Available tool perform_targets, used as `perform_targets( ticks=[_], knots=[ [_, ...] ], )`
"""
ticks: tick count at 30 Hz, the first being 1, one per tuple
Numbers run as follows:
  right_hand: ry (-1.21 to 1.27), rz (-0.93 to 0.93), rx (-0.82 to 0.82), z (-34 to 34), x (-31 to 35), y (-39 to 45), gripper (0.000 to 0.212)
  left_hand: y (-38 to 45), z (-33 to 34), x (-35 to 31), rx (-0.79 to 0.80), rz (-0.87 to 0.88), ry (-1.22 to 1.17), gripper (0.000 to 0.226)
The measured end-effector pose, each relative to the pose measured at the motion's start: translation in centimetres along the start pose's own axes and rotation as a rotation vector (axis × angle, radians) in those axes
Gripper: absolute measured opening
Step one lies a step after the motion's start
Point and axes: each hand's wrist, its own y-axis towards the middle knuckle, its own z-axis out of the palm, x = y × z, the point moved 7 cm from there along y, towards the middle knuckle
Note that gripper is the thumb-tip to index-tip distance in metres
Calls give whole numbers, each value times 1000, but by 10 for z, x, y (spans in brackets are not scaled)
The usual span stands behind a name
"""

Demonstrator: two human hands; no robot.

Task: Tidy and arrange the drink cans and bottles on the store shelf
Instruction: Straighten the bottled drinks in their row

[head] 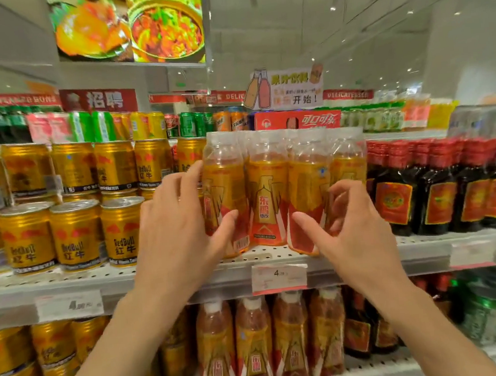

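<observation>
A row of clear bottles with gold and orange labels stands mid-shelf. My left hand (pixel 181 227) grips the leftmost bottle (pixel 225 187), thumb on its front and fingers round its far side. My right hand (pixel 353 229) grips the third bottle (pixel 303 194), thumb on the label and fingers curled round its right side. That bottle leans, its base at the shelf's front lip. Between the two held bottles a middle bottle (pixel 268 204) stands upright. A fourth bottle (pixel 347 160) shows behind my right fingers.
Stacked gold Red Bull cans (pixel 75 234) fill the shelf (pixel 68 281) to the left. Dark bottles with red caps (pixel 441 193) crowd the right. A price tag (pixel 278 277) hangs on the shelf edge. The lower shelf holds more orange-labelled bottles (pixel 255 344). Cans and a red carton sit above.
</observation>
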Motion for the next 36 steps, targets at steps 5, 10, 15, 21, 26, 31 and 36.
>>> perform_targets(
  ticks=[5, 10, 15, 21, 26, 31, 36],
  knots=[
    [6, -17, 9, 2, -11, 7, 64, 19, 21, -7, 107, 40, 8, 101],
    [12, -7, 83, 9, -25, 15, 61, 25, 39, -7, 108, 59, -34, 101],
    [17, -9, 128, 11, -32, 16, 67, 24, 40, -5, 65, 82, -31, 100],
    [73, -11, -103, -15, -44, 27, 37, 27, 27, -27, -21, 204, 101, 77],
    [-103, 81, -53, -12, -65, 35, 67, 39, 42, -69, 50, 373, 128, 64],
    [-158, 90, 30, 0, -74, 38, 87, 51, 60, -88, 146, 373, 85, 75],
    [-151, 56, 35, -4, -82, 43, 84, 54, 65, -84, 174, 374, 85, 76]
  ],
)
